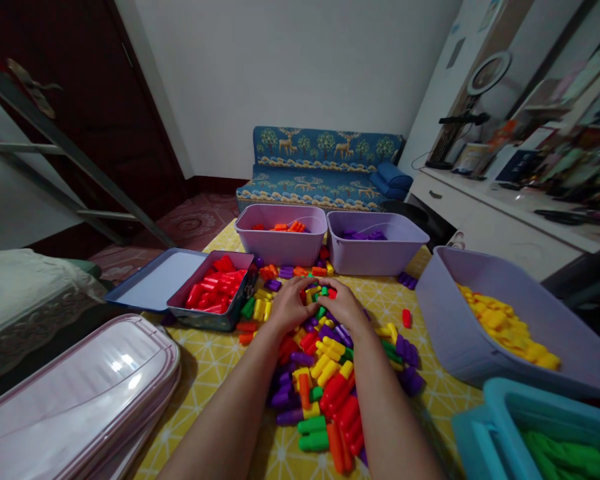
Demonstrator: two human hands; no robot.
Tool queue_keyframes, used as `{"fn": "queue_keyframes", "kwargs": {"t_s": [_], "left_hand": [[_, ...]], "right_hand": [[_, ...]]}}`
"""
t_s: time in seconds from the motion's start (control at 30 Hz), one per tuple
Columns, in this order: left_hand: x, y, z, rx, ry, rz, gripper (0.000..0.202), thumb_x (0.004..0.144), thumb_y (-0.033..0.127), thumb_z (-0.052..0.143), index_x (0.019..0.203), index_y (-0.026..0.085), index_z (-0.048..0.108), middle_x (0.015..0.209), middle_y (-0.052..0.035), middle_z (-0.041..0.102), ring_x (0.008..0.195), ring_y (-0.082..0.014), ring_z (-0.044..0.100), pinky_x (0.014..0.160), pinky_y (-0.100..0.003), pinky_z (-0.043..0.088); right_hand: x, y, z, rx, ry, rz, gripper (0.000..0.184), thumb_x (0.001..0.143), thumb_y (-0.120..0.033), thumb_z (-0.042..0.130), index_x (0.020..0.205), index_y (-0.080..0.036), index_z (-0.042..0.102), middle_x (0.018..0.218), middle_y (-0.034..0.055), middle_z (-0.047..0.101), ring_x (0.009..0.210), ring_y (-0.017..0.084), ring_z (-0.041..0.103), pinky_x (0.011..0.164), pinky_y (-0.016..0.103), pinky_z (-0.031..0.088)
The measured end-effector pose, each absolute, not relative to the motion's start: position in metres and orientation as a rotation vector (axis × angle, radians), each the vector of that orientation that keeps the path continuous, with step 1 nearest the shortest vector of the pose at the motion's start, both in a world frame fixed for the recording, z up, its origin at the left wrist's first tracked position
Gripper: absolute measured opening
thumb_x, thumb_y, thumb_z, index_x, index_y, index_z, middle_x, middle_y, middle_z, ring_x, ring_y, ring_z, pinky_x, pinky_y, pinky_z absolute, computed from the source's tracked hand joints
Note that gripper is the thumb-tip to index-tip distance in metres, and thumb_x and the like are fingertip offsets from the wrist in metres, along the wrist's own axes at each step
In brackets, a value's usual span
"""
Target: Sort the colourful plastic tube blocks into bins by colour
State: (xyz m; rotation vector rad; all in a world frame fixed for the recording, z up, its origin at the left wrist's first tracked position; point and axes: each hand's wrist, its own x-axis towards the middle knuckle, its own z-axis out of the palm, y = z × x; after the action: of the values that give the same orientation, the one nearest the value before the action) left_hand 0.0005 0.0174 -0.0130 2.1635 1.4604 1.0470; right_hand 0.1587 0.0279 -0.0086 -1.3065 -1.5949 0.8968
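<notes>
My left hand (293, 305) and my right hand (344, 308) face each other at the far part of a pile of plastic building blocks (325, 367). Their fingers curve inward, thumbs apart from fingers, forming a loose ring around several small green, yellow and red blocks (322, 292). Neither hand has a block clearly gripped; the undersides of the fingers are hidden. Red, yellow, green, purple and orange blocks lie mixed between my forearms on the yellow patterned tablecloth (195, 407).
Sorted blocks fill several containers: a hinged tin (235, 320) with red, a lilac bin (280, 248) with orange, another lilac bin (375, 257) with purple, a right-hand bin (445, 327) with yellow, and a turquoise bin (500, 400) with green. Stacked lids (95, 393) lie at left.
</notes>
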Motion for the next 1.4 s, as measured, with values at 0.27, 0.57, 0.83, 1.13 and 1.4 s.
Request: {"fn": "queue_keyframes", "kwargs": {"t_s": [0.27,0.57,0.83,1.13,1.4], "left_hand": [[0.005,0.016,-0.013,1.847,1.147,1.329,0.059,0.073,0.024,0.07,0.13,0.023,0.054,0.121,-0.0067,0.065,0.109,-0.0223,0.061,0.095,-0.033,0.048],[0.004,0.016,-0.008,1.642,1.143,1.34,0.041,0.079,0.02,0.059,0.12,0.019,0.064,0.121,-0.0077,0.067,0.115,-0.0233,0.059,0.101,-0.036,0.045],[0.005,0.018,-0.008,1.581,1.068,1.342,0.04,0.083,0.043,0.06,0.113,0.016,0.067,0.114,-0.0077,0.069,0.109,-0.0241,0.062,0.096,-0.033,0.047],[0.002,0.024,-0.018,1.532,1.165,1.344,0.028,0.082,0.04,0.059,0.083,0.013,0.066,0.074,-0.0019,0.066,0.068,-0.0141,0.058,0.061,-0.022,0.044],[-0.004,0.031,-0.024,1.364,1.201,1.503,0.03,0.085,0.047,0.051,0.085,0.017,0.055,0.074,-0.0005,0.062,0.069,-0.0145,0.057,0.067,-0.024,0.046]], "right_hand": [[0.153,0.015,0.013,-0.999,-1.248,1.275,0.04,0.063,-0.027,0.07,0.102,-0.022,0.064,0.106,0.003,0.068,0.095,0.018,0.064,0.086,0.03,0.049],[0.152,0.022,0.003,-0.971,-1.106,1.274,0.035,0.062,-0.036,0.073,0.088,-0.021,0.056,0.073,-0.0015,0.067,0.067,0.014,0.062,0.068,0.027,0.048],[0.152,0.016,0.008,-0.997,-1.413,1.242,0.031,0.07,-0.028,0.064,0.098,-0.023,0.052,0.083,-0.0001,0.071,0.079,0.017,0.065,0.076,0.031,0.048],[0.149,0.02,0.004,-1.132,-1.607,0.837,0.023,0.075,-0.026,0.061,0.095,-0.02,0.069,0.092,0.0052,0.071,0.084,0.019,0.065,0.079,0.032,0.05],[0.153,0.021,0.002,-1.295,-1.591,0.756,0.025,0.077,-0.027,0.058,0.098,-0.02,0.071,0.088,0.006,0.073,0.082,0.021,0.068,0.08,0.035,0.051]]}}
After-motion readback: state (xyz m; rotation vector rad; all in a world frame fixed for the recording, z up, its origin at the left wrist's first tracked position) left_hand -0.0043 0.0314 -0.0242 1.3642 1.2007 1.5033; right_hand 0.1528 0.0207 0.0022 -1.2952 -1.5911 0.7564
